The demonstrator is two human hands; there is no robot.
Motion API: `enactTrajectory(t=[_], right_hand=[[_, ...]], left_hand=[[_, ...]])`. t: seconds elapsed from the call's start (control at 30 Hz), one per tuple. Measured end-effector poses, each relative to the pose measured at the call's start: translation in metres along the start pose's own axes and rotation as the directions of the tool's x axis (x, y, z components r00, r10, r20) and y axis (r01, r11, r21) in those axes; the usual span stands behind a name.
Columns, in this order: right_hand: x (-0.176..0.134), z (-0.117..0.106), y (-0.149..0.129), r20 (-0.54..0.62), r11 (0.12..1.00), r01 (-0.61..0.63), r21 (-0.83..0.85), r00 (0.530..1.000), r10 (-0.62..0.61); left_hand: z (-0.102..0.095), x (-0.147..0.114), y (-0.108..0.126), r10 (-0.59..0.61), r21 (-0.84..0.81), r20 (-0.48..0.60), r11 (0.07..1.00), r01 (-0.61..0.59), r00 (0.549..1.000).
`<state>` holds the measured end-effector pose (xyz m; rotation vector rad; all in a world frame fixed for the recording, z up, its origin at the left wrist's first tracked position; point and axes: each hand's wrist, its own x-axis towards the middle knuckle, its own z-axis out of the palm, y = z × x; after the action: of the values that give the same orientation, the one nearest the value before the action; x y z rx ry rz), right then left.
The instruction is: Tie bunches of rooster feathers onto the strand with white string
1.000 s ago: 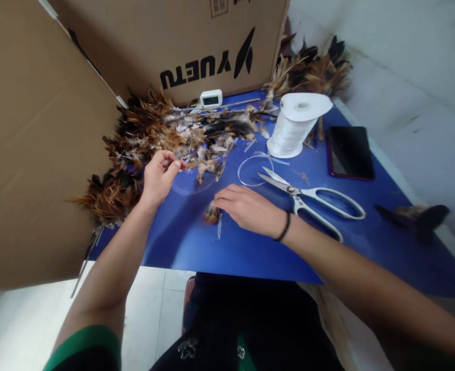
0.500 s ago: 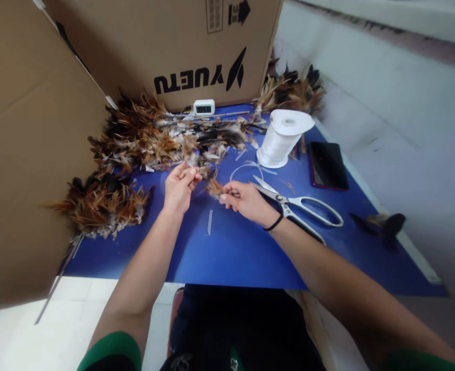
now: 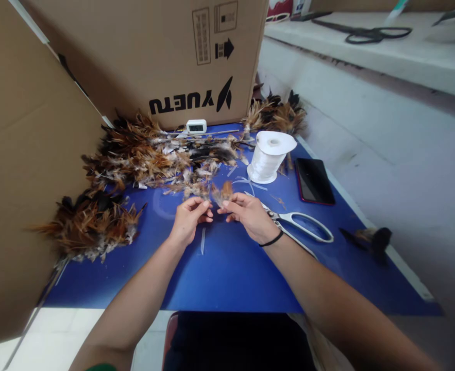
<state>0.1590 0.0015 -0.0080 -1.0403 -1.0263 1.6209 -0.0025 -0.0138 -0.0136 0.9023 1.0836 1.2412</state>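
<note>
My right hand (image 3: 248, 216) pinches a small tuft of brown and grey feathers (image 3: 224, 192) between thumb and fingertips, their tips pointing up. Close beside it, my left hand (image 3: 188, 219) is closed in a pinch. Greyish fluff shows just above its fingertips, but whether it is held or part of the pile behind cannot be made out. A heap of brown, black and white feathers (image 3: 142, 159) spreads across the table beyond my left hand. White-handled scissors (image 3: 304, 225) lie partly behind my right hand and wrist. A short clear strip (image 3: 203, 241) lies below my fingers.
On the blue table (image 3: 227, 278) stand a white ribbon spool (image 3: 268, 162) and a small digital clock (image 3: 196, 126). A dark phone (image 3: 314, 180) and a loose dark feather (image 3: 377, 242) lie right. Another feather bundle (image 3: 96, 221) is left. Cardboard boxes (image 3: 127, 46) wall the back and left.
The view has tilted up, bringing a shelf with black scissors into sight. My hands have come closer together, and the feather tuft in my right hand now stands more upright.
</note>
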Motion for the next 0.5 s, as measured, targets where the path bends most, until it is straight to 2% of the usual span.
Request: enactTrajectory(t=[0.17, 0.5], right_hand=[[0.001, 0.005, 0.008, -0.056, 0.993, 0.074, -0.093, 0.995, -0.08], [-0.004, 0.014, 0.011, -0.017, 0.996, 0.079, -0.044, 0.997, -0.08]], left_hand=[[0.007, -0.004, -0.006, 0.08, 0.082, -0.004, 0.993, -0.079, 0.997], [0.013, -0.004, -0.012, 0.169, 0.123, -0.042, 0.979, -0.163, 0.985]])
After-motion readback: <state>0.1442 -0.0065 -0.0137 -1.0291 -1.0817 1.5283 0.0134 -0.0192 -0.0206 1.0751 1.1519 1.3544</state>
